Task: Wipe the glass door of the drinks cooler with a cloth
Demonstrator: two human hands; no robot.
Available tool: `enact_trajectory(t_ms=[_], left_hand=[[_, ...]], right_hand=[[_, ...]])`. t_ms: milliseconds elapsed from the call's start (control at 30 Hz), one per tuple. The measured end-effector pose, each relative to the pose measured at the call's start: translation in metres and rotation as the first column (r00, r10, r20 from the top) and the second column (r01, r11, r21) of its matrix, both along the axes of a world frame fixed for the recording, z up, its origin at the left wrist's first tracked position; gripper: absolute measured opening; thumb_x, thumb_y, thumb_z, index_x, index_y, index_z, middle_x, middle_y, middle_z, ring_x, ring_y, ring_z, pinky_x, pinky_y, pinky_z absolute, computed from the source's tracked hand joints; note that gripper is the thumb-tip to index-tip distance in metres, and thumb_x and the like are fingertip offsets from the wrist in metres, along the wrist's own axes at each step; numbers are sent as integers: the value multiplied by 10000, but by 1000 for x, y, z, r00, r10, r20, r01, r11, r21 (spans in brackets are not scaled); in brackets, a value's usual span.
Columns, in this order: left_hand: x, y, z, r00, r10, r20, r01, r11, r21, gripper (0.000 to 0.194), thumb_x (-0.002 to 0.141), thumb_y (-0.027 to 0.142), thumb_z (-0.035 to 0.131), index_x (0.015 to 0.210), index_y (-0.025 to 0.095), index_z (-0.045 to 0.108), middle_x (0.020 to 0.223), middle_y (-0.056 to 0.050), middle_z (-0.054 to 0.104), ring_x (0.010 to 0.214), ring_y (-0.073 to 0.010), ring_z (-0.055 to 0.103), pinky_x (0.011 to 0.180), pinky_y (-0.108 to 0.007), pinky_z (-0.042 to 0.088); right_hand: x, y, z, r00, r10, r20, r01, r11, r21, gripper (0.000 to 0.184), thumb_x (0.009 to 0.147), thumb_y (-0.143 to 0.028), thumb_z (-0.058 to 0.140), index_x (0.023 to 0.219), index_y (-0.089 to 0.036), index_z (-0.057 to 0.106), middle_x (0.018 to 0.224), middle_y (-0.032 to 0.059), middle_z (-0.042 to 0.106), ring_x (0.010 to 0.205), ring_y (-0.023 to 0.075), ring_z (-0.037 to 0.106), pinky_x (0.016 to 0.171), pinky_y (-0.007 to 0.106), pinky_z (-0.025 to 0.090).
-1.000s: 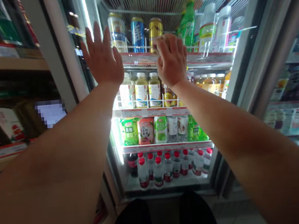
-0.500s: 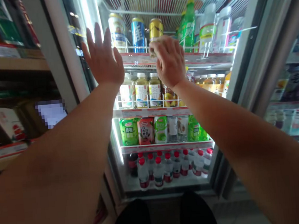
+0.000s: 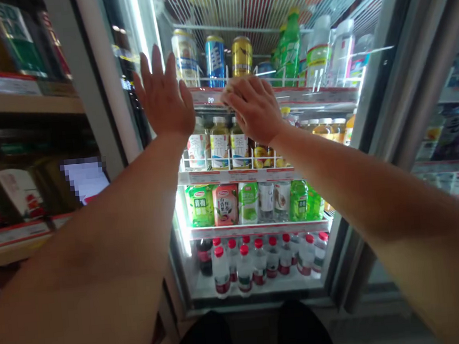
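My left hand [image 3: 166,100] lies flat with its fingers spread, apparently against the glass door [image 3: 382,57] of a lit drinks fridge, near the door's left side. To its right, my right hand [image 3: 258,108] is closed around a crumpled, light-coloured cloth [image 3: 227,96]. It is at the glass in front of the upper shelf edge, just below a gold can [image 3: 242,56]. A blue can [image 3: 215,61] stands behind the glass between my two hands. Most of the cloth is hidden under my fingers.
Behind the glass, shelves hold tea bottles [image 3: 219,143], green drink bottles [image 3: 200,204] and several red-capped water bottles [image 3: 221,272]. On the left, a shelf rack [image 3: 18,107] carries large bottles. A metal door frame [image 3: 410,86] runs along the right.
My right hand has moved left and down across the glass with the cloth, uncovering more of the gold can. My left hand stays spread in nearly the same place; the view has shifted slightly.
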State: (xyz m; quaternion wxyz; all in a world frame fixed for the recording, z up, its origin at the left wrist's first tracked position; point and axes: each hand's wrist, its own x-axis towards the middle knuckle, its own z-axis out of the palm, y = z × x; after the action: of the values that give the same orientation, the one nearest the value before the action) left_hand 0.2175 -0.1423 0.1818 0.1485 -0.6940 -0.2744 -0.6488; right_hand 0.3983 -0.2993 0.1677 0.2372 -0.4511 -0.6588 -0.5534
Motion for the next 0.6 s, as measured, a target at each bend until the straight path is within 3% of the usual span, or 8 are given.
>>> enact_trajectory(t_ms=[100,167,267,333,400,500,567,600], left_hand=[[1,-10,2,995,94,-29,-95,994,-44,722,954,305,426,1667,303,313,1744,121,132,1625,-140,-3,1345,-413,-51],[1,-17,3,985,165,-50,-169,981,-93,752,938,238,418,1678,277,295,1748,107,130,1627,-149,12,1346,-434,-18],[-1,-24,1,988,146,-41,-148,987,-65,716,963,279,406,1672,262,306,1746,89,152,1627,-156,29,1345,-443,2],[-3,-25,-4,997,79,-11,-79,997,10,649,1014,379,353,1653,266,336,1740,67,198,1626,-156,56,1340,-437,22],[-5,-24,-7,1000,24,-1,-24,997,68,624,1042,457,292,1636,274,356,1733,49,225,1624,-160,75,1332,-435,39],[-6,-18,-6,1000,3,-5,-3,996,91,625,1053,478,296,1636,259,349,1736,16,224,1624,-177,72,1321,-468,27],[-5,-14,-2,1000,24,-16,-23,997,78,665,1039,502,365,1645,229,342,1740,-7,219,1627,-215,75,1319,-503,16],[-4,-13,-1,999,32,-17,-31,997,64,691,1026,517,400,1646,216,347,1740,-15,221,1627,-233,82,1319,-512,14]], right_hand=[[12,-3,25,992,2,125,1,1000,-22,384,968,-153,441,1253,-302,651,1379,53,636,1309,295,547,1069,518,455],[22,-1,44,1000,6,-23,-1,984,176,381,941,-141,433,1203,-268,679,1316,78,659,1257,311,563,1027,536,453],[32,6,60,891,197,-408,79,820,568,429,924,-78,389,1201,-250,668,1336,141,642,1236,327,516,1041,573,410],[33,9,59,855,235,-462,120,776,619,430,916,-70,410,1216,-249,660,1365,155,637,1247,326,492,1062,574,396],[29,6,52,923,127,-362,96,837,539,438,882,-93,484,1255,-243,659,1370,138,651,1247,331,514,1057,558,426],[22,-2,42,997,-54,-54,69,939,338,494,857,-171,550,1335,-251,650,1387,107,651,1244,357,562,1008,547,493],[21,-4,41,997,-74,22,64,955,289,482,891,-193,529,1353,-244,657,1387,108,648,1236,360,578,994,538,506],[22,-3,42,998,-56,-17,59,948,314,475,905,-179,508,1348,-238,669,1376,113,654,1232,355,579,1001,528,501]])
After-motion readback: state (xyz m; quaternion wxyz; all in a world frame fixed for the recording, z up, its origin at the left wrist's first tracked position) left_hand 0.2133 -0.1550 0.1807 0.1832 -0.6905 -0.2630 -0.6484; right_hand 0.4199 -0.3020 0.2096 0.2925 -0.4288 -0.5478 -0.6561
